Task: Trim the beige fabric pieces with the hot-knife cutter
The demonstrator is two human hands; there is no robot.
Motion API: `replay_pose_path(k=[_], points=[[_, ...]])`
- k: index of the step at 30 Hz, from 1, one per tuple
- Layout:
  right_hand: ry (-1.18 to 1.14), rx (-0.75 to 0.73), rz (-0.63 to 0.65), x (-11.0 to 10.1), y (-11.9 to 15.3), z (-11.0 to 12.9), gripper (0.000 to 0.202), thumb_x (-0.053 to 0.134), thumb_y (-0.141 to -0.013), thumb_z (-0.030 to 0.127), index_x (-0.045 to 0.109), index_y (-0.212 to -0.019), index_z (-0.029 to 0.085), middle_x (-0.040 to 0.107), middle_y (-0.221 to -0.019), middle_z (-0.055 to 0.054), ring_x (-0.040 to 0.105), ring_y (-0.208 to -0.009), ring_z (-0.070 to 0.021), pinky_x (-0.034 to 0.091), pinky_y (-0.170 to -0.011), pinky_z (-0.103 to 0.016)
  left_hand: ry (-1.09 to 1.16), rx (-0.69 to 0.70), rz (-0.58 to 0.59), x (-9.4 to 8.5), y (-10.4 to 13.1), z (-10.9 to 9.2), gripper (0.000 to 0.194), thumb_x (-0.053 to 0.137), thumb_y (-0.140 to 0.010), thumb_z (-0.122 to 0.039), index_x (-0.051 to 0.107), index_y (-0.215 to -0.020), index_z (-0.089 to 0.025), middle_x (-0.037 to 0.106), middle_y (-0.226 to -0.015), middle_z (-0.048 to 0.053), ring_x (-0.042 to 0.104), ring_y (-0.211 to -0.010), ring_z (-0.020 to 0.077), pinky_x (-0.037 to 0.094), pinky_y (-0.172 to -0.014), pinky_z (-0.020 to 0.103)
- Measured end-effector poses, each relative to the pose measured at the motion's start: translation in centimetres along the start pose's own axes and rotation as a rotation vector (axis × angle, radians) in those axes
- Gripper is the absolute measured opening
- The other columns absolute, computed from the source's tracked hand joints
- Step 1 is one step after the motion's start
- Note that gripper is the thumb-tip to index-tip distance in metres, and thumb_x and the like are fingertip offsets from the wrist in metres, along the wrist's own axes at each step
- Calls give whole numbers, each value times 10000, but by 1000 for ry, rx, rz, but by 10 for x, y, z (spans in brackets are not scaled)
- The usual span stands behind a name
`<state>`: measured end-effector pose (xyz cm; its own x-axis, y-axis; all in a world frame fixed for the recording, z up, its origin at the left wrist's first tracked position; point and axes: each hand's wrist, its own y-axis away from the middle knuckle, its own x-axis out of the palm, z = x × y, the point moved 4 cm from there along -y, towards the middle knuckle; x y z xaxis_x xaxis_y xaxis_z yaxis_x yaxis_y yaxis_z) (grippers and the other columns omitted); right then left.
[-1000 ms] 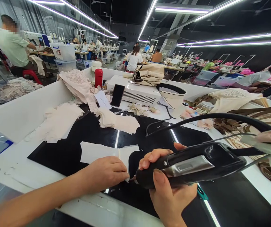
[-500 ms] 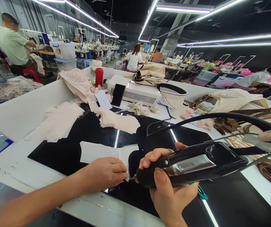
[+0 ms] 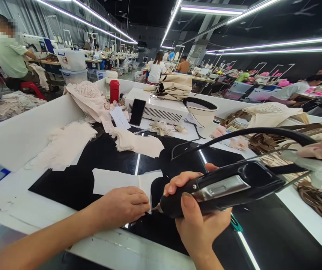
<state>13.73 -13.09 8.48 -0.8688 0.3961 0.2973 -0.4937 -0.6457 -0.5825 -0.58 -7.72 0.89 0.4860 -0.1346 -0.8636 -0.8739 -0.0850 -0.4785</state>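
Observation:
My right hand (image 3: 196,213) is wrapped around a black handheld corded tool (image 3: 220,189) with a silver lever on its side, the thumb lying over the body. Its narrow metal tip points left and meets the edge of a white fabric piece (image 3: 112,182). My left hand (image 3: 125,204) presses on that piece with fingers held together and curled at its right end; the fingertips are partly hidden. A pale seam or strip crosses the piece near the fingers. Beneath lies a shiny black sheet (image 3: 73,187).
Stacked beige cut pieces (image 3: 138,142) and a loose beige pile (image 3: 62,146) lie behind. A phone (image 3: 137,111) leans on a vented white box (image 3: 161,107). Teal snips (image 3: 236,224) lie right of my right hand. Cables (image 3: 251,131) arch to the right, near blurred pinkish material.
The whole view has shifted slightly, so things appear a little further left. Both hands keep their holds, and the tool tip stays at the fabric edge.

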Motion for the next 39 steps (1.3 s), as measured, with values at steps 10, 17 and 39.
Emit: replay_pose_path(k=[10, 17, 39], points=[[2, -13, 20, -2, 2, -1, 496, 786, -917, 277, 516, -1332, 303, 637, -875, 15, 632, -646, -157, 571, -550, -297, 2, 17, -34, 1, 2, -1, 183, 516, -1053, -159, 653, -1167, -120, 720, -1123, 56, 667, -1097, 173, 511, -1099, 295], [52, 8, 18, -2, 5, -4, 464, 736, -945, 237, 508, -1341, 321, 637, -891, 19, 638, -651, -153, 584, -580, -314, -35, 36, -49, 2, 0, -1, 190, 488, -1065, -160, 661, -1130, -118, 720, -1104, 55, 674, -1085, 166, 494, -1108, 286], [-11, -16, 1, -1, 1, 0, 445, 757, -923, 216, 548, -1303, 314, 649, -864, 22, 643, -644, -150, 594, -564, -296, -25, 11, -6, 1, 0, -1, 170, 527, -1045, -155, 657, -1149, -123, 715, -1095, 52, 662, -1081, 161, 510, -1091, 286]])
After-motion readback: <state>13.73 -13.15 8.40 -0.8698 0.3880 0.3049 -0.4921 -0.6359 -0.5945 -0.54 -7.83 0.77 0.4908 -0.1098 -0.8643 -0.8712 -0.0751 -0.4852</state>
